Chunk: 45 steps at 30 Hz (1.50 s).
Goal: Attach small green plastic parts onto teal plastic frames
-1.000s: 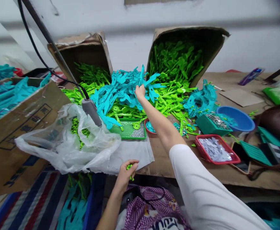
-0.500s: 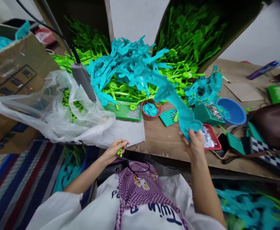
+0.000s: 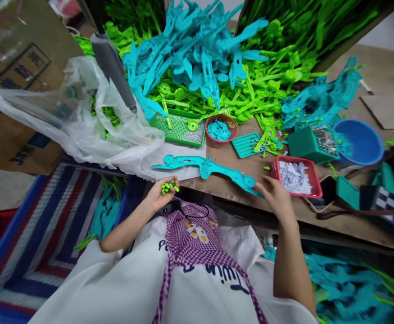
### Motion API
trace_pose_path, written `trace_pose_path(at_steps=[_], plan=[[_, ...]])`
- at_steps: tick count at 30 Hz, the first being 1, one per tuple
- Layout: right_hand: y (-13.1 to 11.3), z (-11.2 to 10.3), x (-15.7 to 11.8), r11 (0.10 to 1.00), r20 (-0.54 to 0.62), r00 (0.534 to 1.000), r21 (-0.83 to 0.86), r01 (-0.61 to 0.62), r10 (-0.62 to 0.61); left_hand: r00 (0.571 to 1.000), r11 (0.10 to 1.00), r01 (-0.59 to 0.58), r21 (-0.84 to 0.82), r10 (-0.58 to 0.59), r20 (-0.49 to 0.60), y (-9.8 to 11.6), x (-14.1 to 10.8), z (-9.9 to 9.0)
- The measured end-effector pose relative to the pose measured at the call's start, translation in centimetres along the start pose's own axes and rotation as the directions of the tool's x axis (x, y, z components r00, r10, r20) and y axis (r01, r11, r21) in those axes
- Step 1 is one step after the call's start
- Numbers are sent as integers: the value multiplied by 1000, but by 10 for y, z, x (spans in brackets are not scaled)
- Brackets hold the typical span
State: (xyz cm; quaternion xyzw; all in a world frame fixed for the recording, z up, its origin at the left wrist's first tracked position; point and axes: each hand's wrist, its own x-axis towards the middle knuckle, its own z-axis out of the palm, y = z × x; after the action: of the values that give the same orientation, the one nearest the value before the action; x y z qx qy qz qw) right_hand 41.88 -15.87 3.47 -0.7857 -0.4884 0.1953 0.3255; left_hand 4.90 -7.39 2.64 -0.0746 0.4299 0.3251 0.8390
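Small lime-green plastic pieces (image 3: 168, 187) rest in the curled fingers of my left hand (image 3: 159, 194), close to the table's front edge. A long turquoise plastic part (image 3: 213, 167) lies flat across the front of the table, its left end on white paper (image 3: 186, 152). Just past its right end is my right hand (image 3: 278, 198), thumb and fingers apart and holding nothing. Whether the thumb tip still touches the part I cannot tell. Behind the part are a green tray (image 3: 179, 128) with small metal bits and a red basket (image 3: 221, 128) of small turquoise pieces.
Turquoise parts (image 3: 183, 58) are heaped over lime-green ones (image 3: 260, 90) at the back. A grey tool (image 3: 114, 65) hangs at the left above a plastic bag (image 3: 129, 130). To the right stand a red tray (image 3: 313, 180), a green box (image 3: 306, 145) and a blue bowl (image 3: 364, 139).
The long turquoise part has gone from my right hand, raised over the table, to lying flat on it. My right fingers have let go. The view has tipped down and nearer.
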Motion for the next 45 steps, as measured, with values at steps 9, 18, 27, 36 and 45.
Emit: trace_pose_path(at_steps=[9,18,27,36,45], plan=[[-139,148,-62,852,327,913,521,43,-246,990,980,-139,-142,137,-25,-3,10,12],[-170,172,-28,806,307,894,585,92,-325,966,955,-256,-150,260,10,28,5,25],[-222,170,54,721,165,925,678,145,-341,922,870,-386,308,372,105,47,7,-2],[-160,219,27,864,401,865,499,70,-302,574,79,-465,882,785,233,67,13,-67],[-165,224,22,865,382,888,501,33,-255,550,-292,-341,894,709,441,65,31,-66]])
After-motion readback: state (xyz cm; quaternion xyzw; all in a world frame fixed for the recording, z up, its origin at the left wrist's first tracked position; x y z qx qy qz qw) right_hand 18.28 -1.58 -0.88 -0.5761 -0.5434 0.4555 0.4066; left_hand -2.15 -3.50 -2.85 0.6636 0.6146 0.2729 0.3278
